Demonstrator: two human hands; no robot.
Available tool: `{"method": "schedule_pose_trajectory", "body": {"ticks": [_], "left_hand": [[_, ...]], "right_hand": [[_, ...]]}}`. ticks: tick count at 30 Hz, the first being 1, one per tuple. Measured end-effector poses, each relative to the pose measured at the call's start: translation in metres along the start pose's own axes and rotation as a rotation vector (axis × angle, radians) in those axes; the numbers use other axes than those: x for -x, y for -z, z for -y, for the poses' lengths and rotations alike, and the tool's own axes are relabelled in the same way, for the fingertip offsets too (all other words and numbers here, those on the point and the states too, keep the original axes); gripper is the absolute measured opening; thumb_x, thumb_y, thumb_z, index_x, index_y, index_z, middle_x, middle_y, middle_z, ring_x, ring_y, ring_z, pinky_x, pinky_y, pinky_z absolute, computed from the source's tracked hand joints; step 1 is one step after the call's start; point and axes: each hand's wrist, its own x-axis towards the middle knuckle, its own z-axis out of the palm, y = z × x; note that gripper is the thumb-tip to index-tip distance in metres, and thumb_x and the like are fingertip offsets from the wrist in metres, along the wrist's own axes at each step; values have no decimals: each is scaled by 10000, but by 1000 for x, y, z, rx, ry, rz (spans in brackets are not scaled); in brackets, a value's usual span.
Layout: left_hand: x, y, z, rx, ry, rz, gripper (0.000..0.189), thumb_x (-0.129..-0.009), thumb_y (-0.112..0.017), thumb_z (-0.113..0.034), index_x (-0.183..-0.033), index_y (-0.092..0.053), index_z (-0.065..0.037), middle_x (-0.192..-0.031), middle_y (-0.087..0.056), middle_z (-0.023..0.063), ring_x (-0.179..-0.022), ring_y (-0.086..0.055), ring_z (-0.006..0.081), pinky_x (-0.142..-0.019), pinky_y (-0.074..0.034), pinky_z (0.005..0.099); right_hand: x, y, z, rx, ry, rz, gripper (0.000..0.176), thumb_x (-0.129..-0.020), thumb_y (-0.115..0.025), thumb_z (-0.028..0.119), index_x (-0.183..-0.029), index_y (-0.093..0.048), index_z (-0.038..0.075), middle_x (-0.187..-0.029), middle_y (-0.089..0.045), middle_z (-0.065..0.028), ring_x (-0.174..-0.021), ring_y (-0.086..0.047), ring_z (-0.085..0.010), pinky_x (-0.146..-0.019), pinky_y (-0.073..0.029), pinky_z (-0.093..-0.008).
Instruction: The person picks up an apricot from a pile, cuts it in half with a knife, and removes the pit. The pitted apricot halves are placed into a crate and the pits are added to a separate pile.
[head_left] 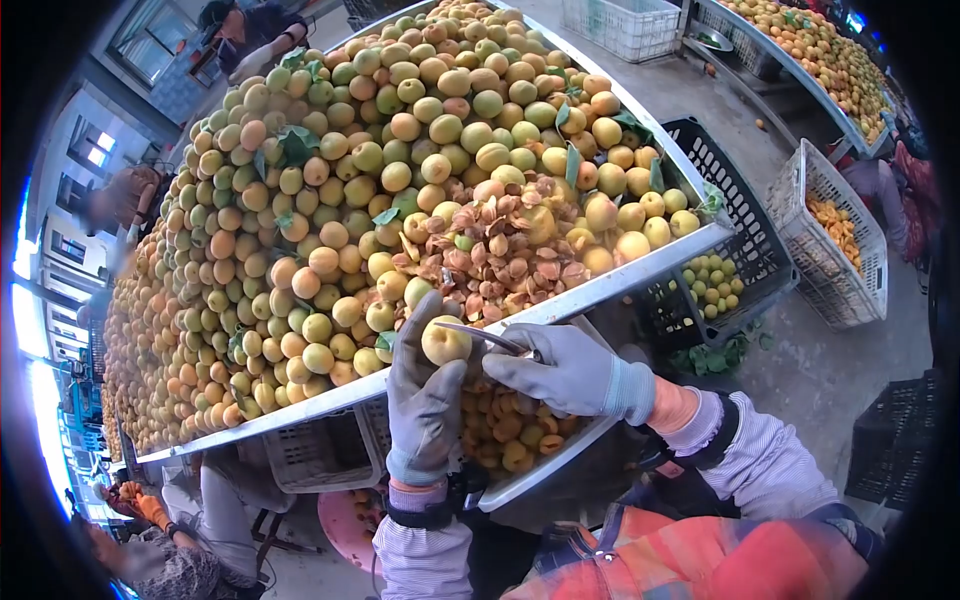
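Both my hands wear grey gloves and meet near the front edge of a fruit-heaped table. My left hand is closed around a yellow-green apricot, thumb below it and fingers behind. In my right hand is a small knife, gripped near its handle, its blade pointing left and lying against the apricot's upper side. Just beyond the hands, a pile of brown pits rests on the whole apricots. Under my hands, a container holds cut apricots.
Black crate with green fruit stands right of the table; farther right is a white crate of orange pieces. Empty-looking grey crate and pink basin sit below. Orange-gloved co-worker's hands are lower left; other people stand upper left.
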Motion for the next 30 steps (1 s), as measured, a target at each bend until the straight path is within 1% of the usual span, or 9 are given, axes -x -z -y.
{"method": "schedule_pose_trajectory", "body": {"ticks": [8, 14, 16, 19, 22, 26, 28, 29, 30], "left_hand": [[0, 0, 8, -141, 6, -67, 618, -796, -555, 73, -1357, -301, 26, -1217, -484, 128, -1051, -544, 188, -928, -442, 301], [1, -9, 0, -13, 63, -29, 606, -828, -559, 7, -1367, -285, 30, -1189, -526, 141, -1062, -554, 197, -937, -437, 301], [-1, -6, 0, 134, 86, -7, 607, -856, -584, -68, -1369, -276, 34, -1176, -545, 146, -1065, -559, 199, -930, -447, 308], [-1, -6, 7, -5, 42, -28, 617, -871, -606, -124, -1365, -275, 40, -1183, -542, 149, -1062, -561, 202, -922, -456, 313], [0, -2, 12, 9, 66, -16, 590, -876, -557, -87, -1382, -268, 7, -1247, -482, 144, -1162, -501, 244, -1000, -408, 353], [1, -4, 16, -1, 73, -39, 574, -879, -553, -70, -1373, -274, 18, -1233, -494, 161, -1140, -518, 239, -982, -424, 340], [0, -7, 18, 3, 48, -66, 555, -886, -548, -66, -1363, -282, 32, -1216, -511, 173, -1110, -539, 222, -951, -447, 314], [1, -6, 19, 3, 48, -66, 555, -886, -548, -66, -1363, -282, 32, -1216, -511, 173, -1110, -539, 222, -951, -447, 314], [1, -5, 20, -46, 18, -65, 542, -888, -546, -66, -1356, -292, 36, -1208, -521, 169, -1098, -546, 212, -939, -453, 303]], "right_hand": [[-6, -3, -15, 93, 82, -41, 262, -916, -570, 315, -1058, -579, 95, -615, -511, 47, -492, -429, -29, -442, -334, -193], [-6, -4, -15, 120, 103, -50, 312, -921, -557, 341, -1101, -565, 86, -623, -515, 44, -487, -430, -32, -441, -334, -196], [-4, -4, -11, 63, 21, -48, 329, -923, -551, 346, -1126, -556, 87, -613, -511, 47, -471, -431, -31, -426, -328, -194], [-2, -6, -10, 21, 3, -64, 325, -924, -551, 344, -1126, -552, 90, -600, -506, 51, -459, -432, -30, -414, -324, -191], [-3, -7, -15, -23, 15, -32, 315, -925, -551, 340, -1117, -552, 90, -585, -486, 55, -458, -421, -31, -414, -314, -197], [-8, -6, -24, 157, 94, -128, 286, -929, -547, 319, -1090, -552, 82, -576, -465, 61, -465, -412, -35, -422, -316, -209], [-8, -7, -26, 165, 56, -77, 359, -914, -535, 349, -1016, -558, 5, -653, -586, -161, -589, -599, -263, -564, -457, -363], [-8, -7, -26, 165, 57, -77, 359, -914, -535, 349, -1016, -558, 5, -653, -586, -161, -589, -599, -263, -564, -457, -363], [-7, -7, -26, 242, 137, -114, 351, -912, -534, 336, -1018, -557, 2, -678, -589, -186, -635, -603, -308, -597, -461, -381]]}}
